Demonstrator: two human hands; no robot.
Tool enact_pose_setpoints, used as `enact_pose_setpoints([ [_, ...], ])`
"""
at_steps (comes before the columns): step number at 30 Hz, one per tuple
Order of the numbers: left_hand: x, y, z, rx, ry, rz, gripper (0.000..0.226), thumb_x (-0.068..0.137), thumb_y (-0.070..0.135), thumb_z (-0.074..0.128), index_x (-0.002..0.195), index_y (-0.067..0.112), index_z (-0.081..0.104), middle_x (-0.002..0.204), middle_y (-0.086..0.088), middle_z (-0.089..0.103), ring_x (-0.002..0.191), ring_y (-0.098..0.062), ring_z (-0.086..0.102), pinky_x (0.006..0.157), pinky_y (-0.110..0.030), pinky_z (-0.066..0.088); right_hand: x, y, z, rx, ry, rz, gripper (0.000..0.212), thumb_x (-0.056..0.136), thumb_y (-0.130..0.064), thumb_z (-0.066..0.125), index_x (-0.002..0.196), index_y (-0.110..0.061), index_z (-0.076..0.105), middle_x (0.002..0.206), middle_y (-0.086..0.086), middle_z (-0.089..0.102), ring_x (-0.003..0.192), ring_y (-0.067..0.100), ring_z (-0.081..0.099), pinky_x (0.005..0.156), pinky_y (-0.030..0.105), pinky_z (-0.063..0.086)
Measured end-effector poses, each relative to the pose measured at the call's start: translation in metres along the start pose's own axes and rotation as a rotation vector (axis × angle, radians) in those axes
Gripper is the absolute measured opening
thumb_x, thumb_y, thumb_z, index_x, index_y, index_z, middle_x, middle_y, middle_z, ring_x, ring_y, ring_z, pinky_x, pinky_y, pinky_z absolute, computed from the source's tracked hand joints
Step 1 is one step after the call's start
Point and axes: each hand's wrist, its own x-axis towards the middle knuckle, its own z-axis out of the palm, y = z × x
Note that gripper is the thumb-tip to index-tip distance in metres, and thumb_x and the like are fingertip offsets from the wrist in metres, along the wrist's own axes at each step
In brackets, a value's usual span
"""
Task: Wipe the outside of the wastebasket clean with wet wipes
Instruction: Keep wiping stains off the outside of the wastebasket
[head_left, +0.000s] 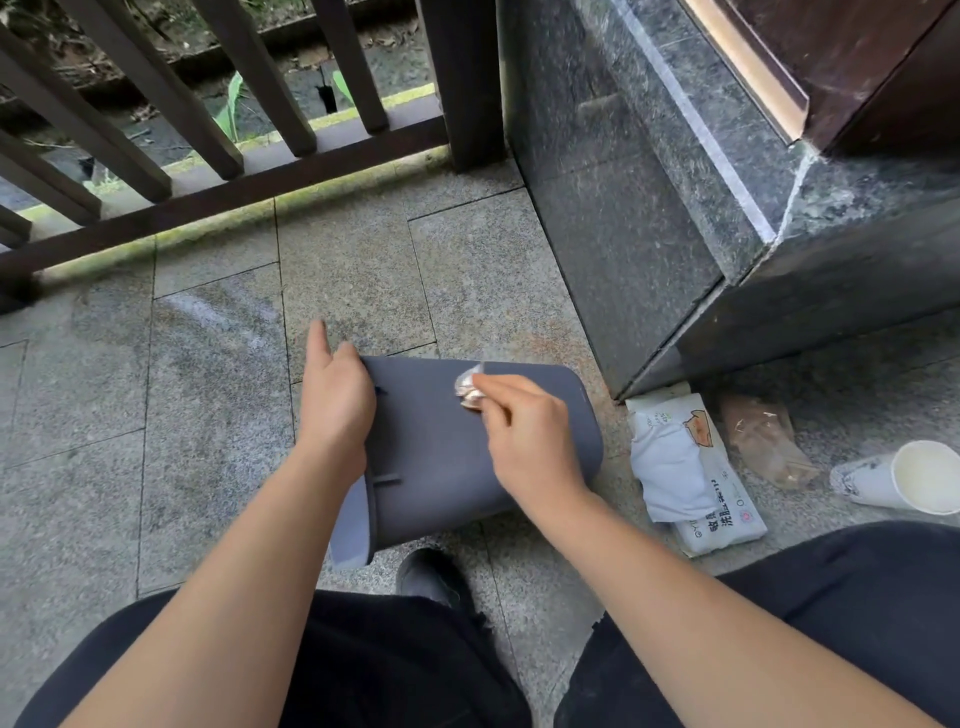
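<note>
The right hand (524, 436) covers most of the crumpled wet wipe (470, 387); the paper cup (904, 478) runs off the right edge; the wipes pack (691, 467) print is unreadable.

The wastebasket (457, 457) is lying on its side; right of it are lying the wipes pack (685, 467), then a cup (904, 478).
</note>
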Motion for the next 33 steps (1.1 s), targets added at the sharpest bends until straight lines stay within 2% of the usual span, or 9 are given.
enact_pose_setpoints([
  [2,0.001,0.000,0.003,0.007,-0.030,-0.003,0.060,0.097,0.023,0.031,0.155,0.037,0.024,0.152,0.008,0.039,0.127,-0.016,0.045,0.103,-0.037,0.038,-0.009,-0.022,0.014,0.079,-0.032,-0.161,0.028,0.089,0.002,0.059,0.112,-0.007,0.073,0.109,0.008,0.072,0.099,0.019,0.067,0.095,0.021,0.048],
  [5,0.006,0.002,0.005,-0.049,-0.042,-0.078,0.062,0.097,0.019,0.034,0.155,0.037,0.023,0.115,0.007,0.056,0.068,-0.017,0.055,0.057,-0.025,0.042,-0.025,-0.040,0.035,0.141,-0.104,-0.351,0.023,0.090,-0.003,0.061,0.110,-0.008,0.073,0.106,0.008,0.072,0.099,0.024,0.065,0.095,0.029,0.049],
  [7,0.001,0.001,0.007,-0.044,-0.044,-0.042,0.059,0.103,0.024,0.035,0.157,0.036,0.014,0.134,0.008,0.050,0.091,-0.020,0.062,0.070,-0.023,0.044,-0.020,-0.030,0.035,0.149,-0.092,-0.344,0.020,0.090,-0.008,0.065,0.108,-0.008,0.074,0.103,0.007,0.072,0.096,0.025,0.065,0.092,0.031,0.050],
  [10,-0.013,-0.003,0.010,0.058,-0.053,0.108,0.057,0.107,0.028,0.032,0.158,0.034,0.007,0.162,0.012,0.017,0.144,-0.010,0.021,0.100,-0.017,0.012,0.006,0.007,0.016,0.061,0.062,-0.116,0.017,0.089,-0.015,0.069,0.104,-0.015,0.077,0.094,0.005,0.072,0.086,0.021,0.065,0.082,0.028,0.049],
  [17,-0.039,-0.016,0.015,0.108,-0.092,0.320,0.055,0.107,0.035,0.030,0.157,0.039,0.009,0.125,0.056,0.008,0.133,0.005,0.020,0.086,0.007,0.008,0.040,0.092,-0.027,-0.170,0.241,0.479,0.023,0.094,-0.017,0.058,0.113,-0.012,0.071,0.110,0.015,0.067,0.104,0.034,0.061,0.091,0.037,0.044],
  [20,-0.043,-0.022,0.006,0.137,-0.125,0.401,0.056,0.107,0.028,0.033,0.158,0.033,0.012,0.099,0.066,0.023,0.100,0.034,0.038,0.075,0.013,0.014,0.033,0.068,-0.019,-0.200,0.137,0.375,0.027,0.096,-0.012,0.053,0.116,-0.012,0.070,0.114,0.015,0.064,0.107,0.033,0.058,0.093,0.033,0.039],
  [23,-0.052,-0.031,-0.006,0.209,-0.172,0.481,0.058,0.106,0.023,0.035,0.157,0.038,0.013,0.059,0.034,0.047,0.058,0.019,0.049,0.057,-0.001,0.037,0.014,0.006,0.004,-0.127,-0.043,0.044,0.025,0.096,-0.013,0.052,0.112,-0.017,0.072,0.107,0.009,0.065,0.101,0.027,0.058,0.093,0.035,0.042],
  [27,-0.068,-0.038,-0.010,0.235,-0.187,0.587,0.060,0.099,0.032,0.035,0.154,0.049,0.015,0.069,0.015,0.061,0.050,-0.012,0.056,0.047,-0.024,0.039,-0.012,-0.054,0.019,-0.154,-0.076,-0.230,0.026,0.095,-0.023,0.049,0.112,-0.019,0.067,0.097,0.002,0.063,0.097,0.024,0.055,0.091,0.041,0.044],
  [33,-0.091,-0.051,-0.001,0.230,-0.214,0.614,0.066,0.097,0.021,0.035,0.153,0.052,0.015,0.047,0.010,0.046,0.036,-0.010,0.039,0.038,-0.016,0.026,0.011,0.008,-0.039,-0.558,-0.233,0.064,0.024,0.095,-0.022,0.050,0.114,-0.017,0.064,0.112,0.007,0.060,0.109,0.029,0.054,0.090,0.037,0.042],
])
